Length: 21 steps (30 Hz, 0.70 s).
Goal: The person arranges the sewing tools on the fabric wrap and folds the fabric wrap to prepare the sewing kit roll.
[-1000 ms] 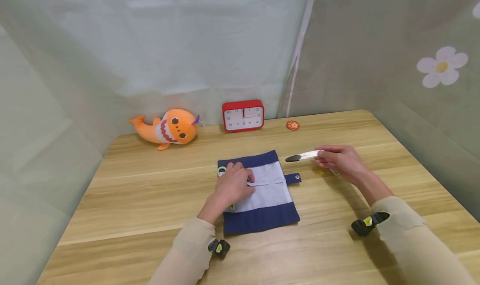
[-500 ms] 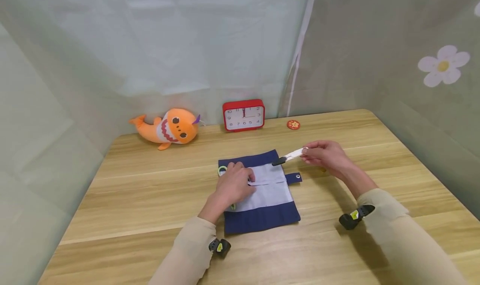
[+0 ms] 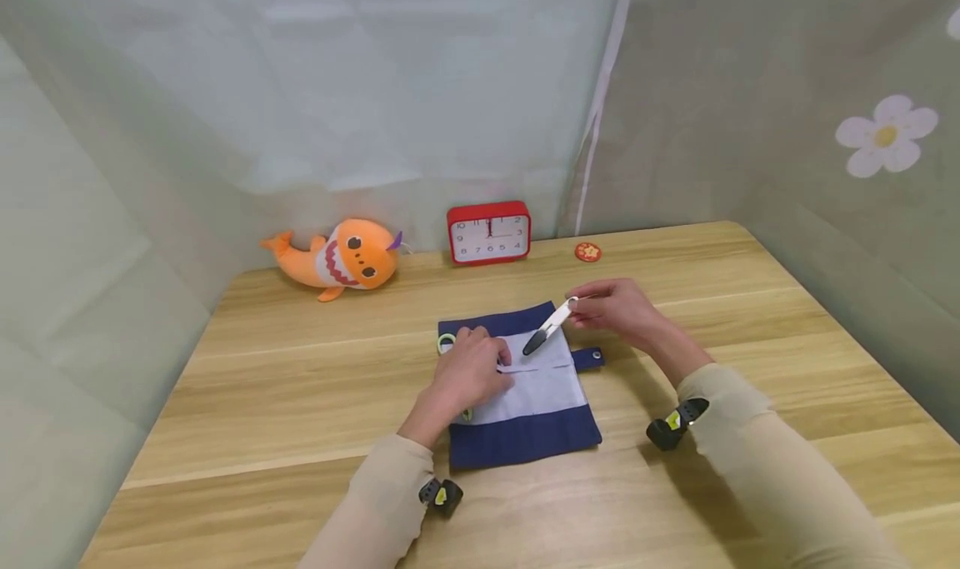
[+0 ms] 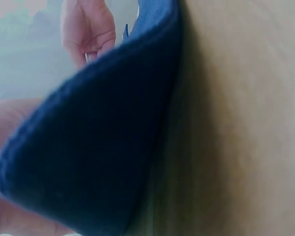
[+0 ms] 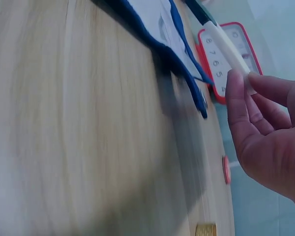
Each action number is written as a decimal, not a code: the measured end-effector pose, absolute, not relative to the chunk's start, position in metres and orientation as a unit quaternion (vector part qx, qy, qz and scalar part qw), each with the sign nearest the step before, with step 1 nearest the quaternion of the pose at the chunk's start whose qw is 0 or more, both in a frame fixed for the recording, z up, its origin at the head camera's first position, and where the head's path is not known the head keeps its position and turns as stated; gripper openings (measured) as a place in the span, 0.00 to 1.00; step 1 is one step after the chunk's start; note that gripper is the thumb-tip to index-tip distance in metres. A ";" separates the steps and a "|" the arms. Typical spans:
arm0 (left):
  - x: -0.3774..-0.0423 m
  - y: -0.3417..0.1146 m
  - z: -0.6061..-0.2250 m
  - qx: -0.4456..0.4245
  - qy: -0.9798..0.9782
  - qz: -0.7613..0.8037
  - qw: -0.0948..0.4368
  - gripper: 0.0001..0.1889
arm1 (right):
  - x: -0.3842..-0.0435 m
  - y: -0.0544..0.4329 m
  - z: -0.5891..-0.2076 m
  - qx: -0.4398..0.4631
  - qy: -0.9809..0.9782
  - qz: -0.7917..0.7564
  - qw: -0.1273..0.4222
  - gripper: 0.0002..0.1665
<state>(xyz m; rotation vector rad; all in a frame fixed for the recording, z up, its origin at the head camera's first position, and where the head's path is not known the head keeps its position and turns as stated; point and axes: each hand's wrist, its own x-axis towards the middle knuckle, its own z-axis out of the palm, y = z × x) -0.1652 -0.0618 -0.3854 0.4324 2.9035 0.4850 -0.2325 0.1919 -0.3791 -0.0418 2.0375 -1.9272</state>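
Observation:
An unfolded cloth pouch (image 3: 525, 440), navy with a pale lining and a snap tab (image 3: 588, 358), lies on the table. My left hand (image 3: 468, 367) is on its pale left part, fingers bent, pinching the lining's pocket edge. Beside that hand a light green ring (image 3: 446, 342) shows; the hand hides what it belongs to. My right hand (image 3: 611, 309) pinches one end of white thread snips (image 3: 557, 319) with a black tip cover. They hang tilted above the pouch's upper right, black end down and left. In the left wrist view, a navy flap (image 4: 98, 128) blocks most of the fingers.
Along the back stand an orange plush shark (image 3: 337, 257) and a red clock (image 3: 490, 234). Right of the clock lies a round red-and-yellow disc (image 3: 588, 252). A small gold textured object (image 5: 206, 229) is at the lower edge of the right wrist view.
My right hand has moved left, bringing the snips from beside the pouch to above its pale lining. Their black end has swung downward. My left hand stays in place.

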 end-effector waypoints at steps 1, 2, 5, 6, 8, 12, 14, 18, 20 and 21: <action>-0.165 -0.062 -0.386 0.144 0.973 0.163 0.084 0.10 | -0.232 0.189 -0.379 -0.013 0.716 -0.676 0.172 0.27; -0.165 -0.062 -0.386 0.142 0.972 0.164 0.085 0.11 | -0.232 0.186 -0.379 -0.012 0.716 -0.675 0.175 0.27; -0.164 -0.062 -0.386 0.137 0.973 0.165 0.087 0.12 | -0.233 0.178 -0.378 -0.005 0.721 -0.669 0.184 0.26; -0.164 -0.062 -0.386 0.136 0.973 0.164 0.087 0.13 | -0.233 0.176 -0.378 -0.006 0.722 -0.667 0.186 0.26; -0.164 -0.061 -0.386 0.135 0.973 0.165 0.084 0.13 | -0.234 0.173 -0.377 -0.003 0.726 -0.662 0.188 0.26; -0.164 -0.062 -0.385 0.136 0.974 0.163 0.074 0.14 | -0.236 0.168 -0.377 0.002 0.731 -0.655 0.193 0.26; -0.164 -0.062 -0.386 0.135 0.975 0.163 0.072 0.15 | -0.237 0.166 -0.378 0.007 0.731 -0.654 0.195 0.25; -0.164 -0.062 -0.386 0.134 0.974 0.165 0.075 0.15 | -0.238 0.164 -0.381 0.013 0.725 -0.660 0.196 0.21; -0.164 -0.062 -0.386 0.134 0.974 0.165 0.078 0.15 | -0.239 0.163 -0.384 0.012 0.723 -0.663 0.195 0.18; -0.164 -0.062 -0.386 0.133 0.974 0.166 0.079 0.15 | -0.239 0.163 -0.385 0.012 0.723 -0.663 0.194 0.17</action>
